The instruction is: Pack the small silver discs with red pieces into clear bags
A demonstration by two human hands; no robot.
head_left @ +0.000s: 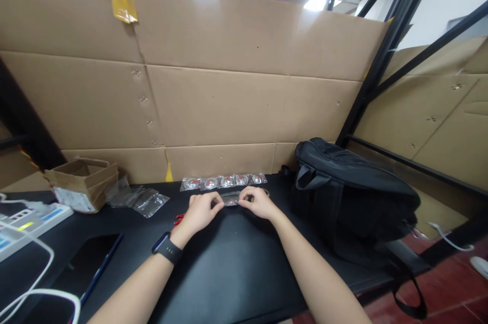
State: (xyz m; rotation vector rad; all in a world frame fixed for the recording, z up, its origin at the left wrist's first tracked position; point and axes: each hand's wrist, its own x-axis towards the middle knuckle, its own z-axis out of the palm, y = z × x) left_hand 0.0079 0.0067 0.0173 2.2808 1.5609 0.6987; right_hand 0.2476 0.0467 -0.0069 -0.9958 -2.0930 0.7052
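A small clear plastic bag is stretched between my two hands above the black table. My left hand, with a dark watch on the wrist, pinches its left side. The right side is pinched by my right hand. A faint reddish spot shows low in the bag; whether anything lies inside I cannot tell. Just beyond my hands lies a row of several clear packets, each with a round silvery piece and a red mark. Small red items lie partly hidden beside my left hand.
Flat clear bags lie by an open cardboard box at the left. Nearer are a white power strip with cables and a dark tablet. A black backpack stands at the right; cardboard walls the back.
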